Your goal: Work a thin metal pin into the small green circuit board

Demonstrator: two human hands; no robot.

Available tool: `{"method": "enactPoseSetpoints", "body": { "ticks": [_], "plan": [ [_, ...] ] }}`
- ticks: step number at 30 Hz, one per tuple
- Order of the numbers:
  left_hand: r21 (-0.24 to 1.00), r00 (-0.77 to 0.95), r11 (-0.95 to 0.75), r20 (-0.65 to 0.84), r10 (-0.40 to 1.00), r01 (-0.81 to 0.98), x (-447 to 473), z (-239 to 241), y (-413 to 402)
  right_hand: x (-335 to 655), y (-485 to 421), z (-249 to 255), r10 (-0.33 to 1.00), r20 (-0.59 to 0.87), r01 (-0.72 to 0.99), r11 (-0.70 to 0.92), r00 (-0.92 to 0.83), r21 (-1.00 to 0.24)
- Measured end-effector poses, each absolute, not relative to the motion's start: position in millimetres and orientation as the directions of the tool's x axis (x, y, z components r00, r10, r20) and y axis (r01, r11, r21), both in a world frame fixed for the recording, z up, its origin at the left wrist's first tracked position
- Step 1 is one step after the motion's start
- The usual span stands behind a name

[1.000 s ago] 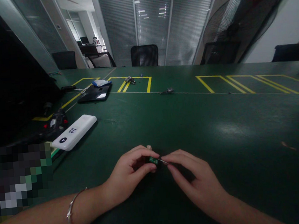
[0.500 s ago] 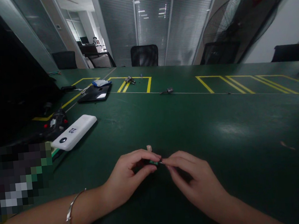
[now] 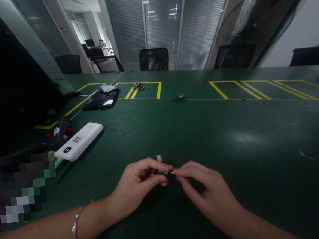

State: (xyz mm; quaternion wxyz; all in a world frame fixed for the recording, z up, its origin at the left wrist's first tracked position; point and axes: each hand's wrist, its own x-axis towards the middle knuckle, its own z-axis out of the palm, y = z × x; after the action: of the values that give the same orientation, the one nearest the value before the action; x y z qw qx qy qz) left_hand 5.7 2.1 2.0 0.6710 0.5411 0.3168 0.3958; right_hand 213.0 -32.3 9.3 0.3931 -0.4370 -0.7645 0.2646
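Between the thumb and fingers of my left hand (image 3: 143, 181) is a small green circuit board (image 3: 162, 172), mostly covered by the fingers. A pale tab-like piece (image 3: 159, 158) sticks up just behind those fingertips; whether it joins the board I cannot tell. My right hand (image 3: 205, 182) is closed in a pinch at the board's right end. From its fingertips a thin, light-coloured tip (image 3: 172, 173) points toward the board; its kind is too small to make out. Both hands are low over the green table (image 3: 177, 132), fingertips nearly touching.
A white power bank (image 3: 79, 142) marked 22 lies to the left, beside a dark red-buttoned device (image 3: 61, 130). Farther back are a black tablet-like slab (image 3: 97, 101), small metal parts (image 3: 138, 85) and a small motor-like piece (image 3: 181, 96). A dark screen (image 3: 6, 85) stands at left.
My hands stay almost in place. The left fingers have shifted slightly around the board, and the light tip at my right fingers has changed angle a little.
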Motion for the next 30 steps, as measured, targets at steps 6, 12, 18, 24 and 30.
{"method": "enactPoseSetpoints", "body": {
  "ticks": [6, 12, 18, 24, 30],
  "plan": [
    [0.995, 0.494, 0.038, 0.014, 0.870, -0.094, 4.2, -1.0, -0.3, 213.6, -32.2, 10.0, 0.833, 0.416, 0.558, 0.553, -0.364, -0.619],
    [0.991, 0.500, 0.063, 0.006, 0.866, -0.120, 4.9, 2.6, -0.1, 213.0, -32.9, 10.0, 0.846, 0.415, 0.506, 0.533, -0.335, -0.678],
    [0.990, 0.493, 0.066, 0.006, 0.870, -0.127, 5.0, 3.9, 0.3, 212.6, -32.8, 10.2, 0.863, 0.402, 0.458, 0.504, -0.307, -0.732],
    [0.997, 0.484, -0.031, 0.063, 0.873, -0.074, 3.9, 2.0, -2.7, 213.0, -34.1, 7.6, 0.876, 0.373, 0.435, 0.477, -0.305, -0.764],
    [0.989, 0.481, 0.066, 0.004, 0.877, -0.129, 6.9, 3.5, -2.6, 211.3, -34.0, 8.0, 0.874, 0.388, 0.426, 0.482, -0.292, -0.766]
  ]
}}
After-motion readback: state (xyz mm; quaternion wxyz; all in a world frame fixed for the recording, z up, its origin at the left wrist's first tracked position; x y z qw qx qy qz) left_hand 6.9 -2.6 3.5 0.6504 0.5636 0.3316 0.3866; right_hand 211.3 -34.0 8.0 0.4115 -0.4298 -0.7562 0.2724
